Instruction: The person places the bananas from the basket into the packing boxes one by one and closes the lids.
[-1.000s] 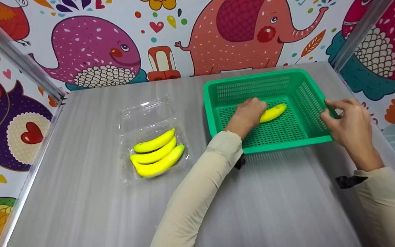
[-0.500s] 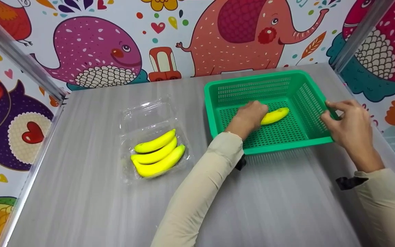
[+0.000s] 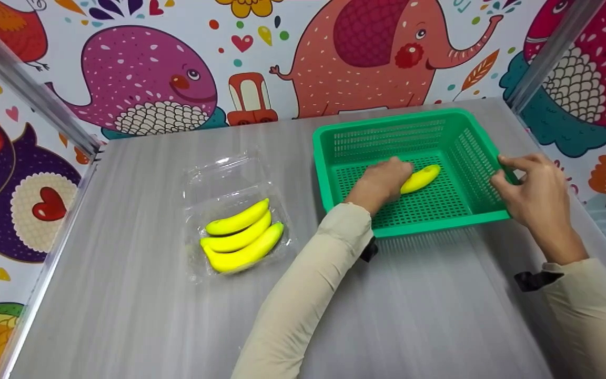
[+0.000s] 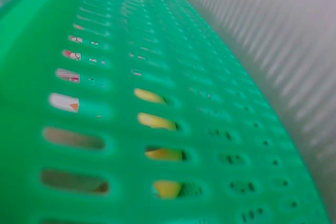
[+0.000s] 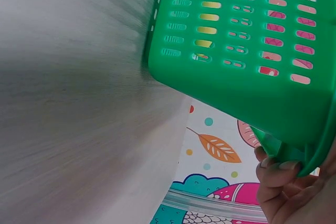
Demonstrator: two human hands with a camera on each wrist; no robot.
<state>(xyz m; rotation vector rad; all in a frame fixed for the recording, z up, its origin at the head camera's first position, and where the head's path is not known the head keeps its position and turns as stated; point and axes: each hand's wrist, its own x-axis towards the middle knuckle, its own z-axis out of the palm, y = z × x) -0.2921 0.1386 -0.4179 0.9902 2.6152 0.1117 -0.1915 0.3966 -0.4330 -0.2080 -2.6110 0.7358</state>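
Inside a green, perforated plastic basket [image 3: 440, 225], a curved yellow banana [image 3: 422, 178] extends rightward from the left hand [image 3: 381, 181], which grips its left end, fingertips hidden. The right hand [image 3: 537, 189] pinches the basket's right rim; the banana lies between the hands, touching the left, apart from the right.

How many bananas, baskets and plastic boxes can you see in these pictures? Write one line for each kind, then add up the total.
Basket: 1
Plastic box: 1
Bananas: 4 in view (3 in the box, 1 in the basket)
Total: 6
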